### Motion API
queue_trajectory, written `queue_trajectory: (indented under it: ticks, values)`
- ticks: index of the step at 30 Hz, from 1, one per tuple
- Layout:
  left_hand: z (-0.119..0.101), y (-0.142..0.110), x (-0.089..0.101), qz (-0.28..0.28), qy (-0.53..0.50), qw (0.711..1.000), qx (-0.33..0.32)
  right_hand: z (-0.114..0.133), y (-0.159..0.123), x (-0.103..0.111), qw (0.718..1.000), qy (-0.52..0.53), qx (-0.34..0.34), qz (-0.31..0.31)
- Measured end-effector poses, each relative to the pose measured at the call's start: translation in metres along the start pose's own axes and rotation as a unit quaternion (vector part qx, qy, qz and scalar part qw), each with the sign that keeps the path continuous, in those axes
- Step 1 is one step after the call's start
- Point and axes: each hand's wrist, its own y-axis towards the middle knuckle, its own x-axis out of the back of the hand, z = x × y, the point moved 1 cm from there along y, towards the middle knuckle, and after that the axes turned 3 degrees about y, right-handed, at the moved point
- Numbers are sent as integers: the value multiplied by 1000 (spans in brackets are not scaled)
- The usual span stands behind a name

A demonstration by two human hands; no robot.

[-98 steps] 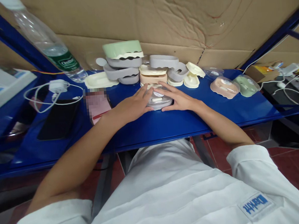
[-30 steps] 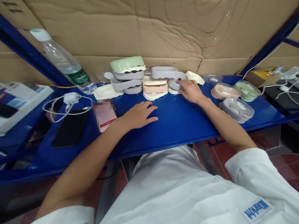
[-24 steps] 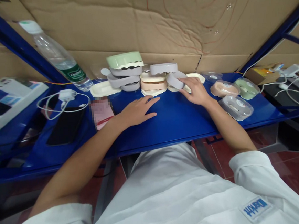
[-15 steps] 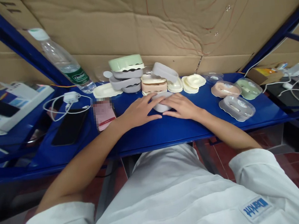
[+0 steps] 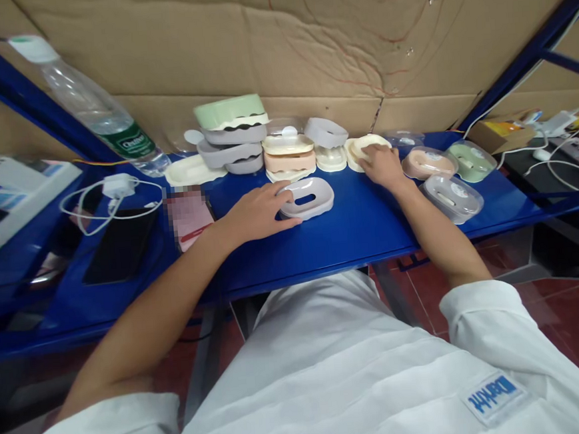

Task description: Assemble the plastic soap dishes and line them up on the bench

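Note:
My left hand (image 5: pixel 262 212) grips the left end of a grey oval soap dish (image 5: pixel 321 206), fingers over its rim and thumb along the near side. The dish lies on the blue table with a long slot showing in its floor. Out to the right, my right hand (image 5: pixel 384 165) has its fingers closed on the upper of two stacked cream oval pieces (image 5: pixel 357 150); part of that piece is hidden under the fingers. Just left of them, a grey oval ring (image 5: pixel 327 131) leans on another cream piece (image 5: pixel 332 160).
Stacked green, grey and peach dish parts (image 5: pixel 231 111) stand at the back. Clear-lidded dishes (image 5: pixel 453 197) sit at right. A pink-screened phone (image 5: pixel 189 218), a black phone (image 5: pixel 119 247), a charger with cable (image 5: pixel 118 185) and a water bottle (image 5: pixel 95 112) are at left.
My right hand has left the grey dish and moved right to the cream pieces. My left hand stays at the dish, whose slotted inside now shows.

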Motion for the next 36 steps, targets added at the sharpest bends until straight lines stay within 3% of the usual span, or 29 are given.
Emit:
queue_trajectory:
  ticks: [4, 8, 12, 16, 19, 23, 25, 29, 33, 36]
  values:
    - [10, 2, 5, -41, -72, 996, 26, 19, -6, 7, 999, 10, 37, -6]
    - [19, 2, 24, -160, -177, 968, 82, 65, -26, 13, 986, 86, 136, -35]
    - [16, -1, 36, -246, -214, 939, 108, 88, -39, 10, 957, 139, 255, 16]
    - [6, 2, 31, -295, -196, 931, 90, 105, -54, 20, 919, 174, 348, 67]
    - [4, 6, 27, -322, -206, 917, 110, 138, -88, 26, 871, 184, 451, 72]
    - [10, 9, 25, -323, -226, 909, 132, 184, -142, 12, 754, 127, 638, 96]
    - [13, 9, 24, -316, -225, 912, 130, 193, -155, 2, 732, 105, 666, 97]
    - [15, 8, 20, -290, -204, 927, 122, 192, -158, -6, 735, 102, 665, 86]
    - [17, 9, 16, -276, -191, 935, 114, 188, -153, 1, 739, 169, 645, 98]
    - [19, 9, 15, -287, -193, 932, 112, 174, -137, 7, 780, 229, 572, 106]
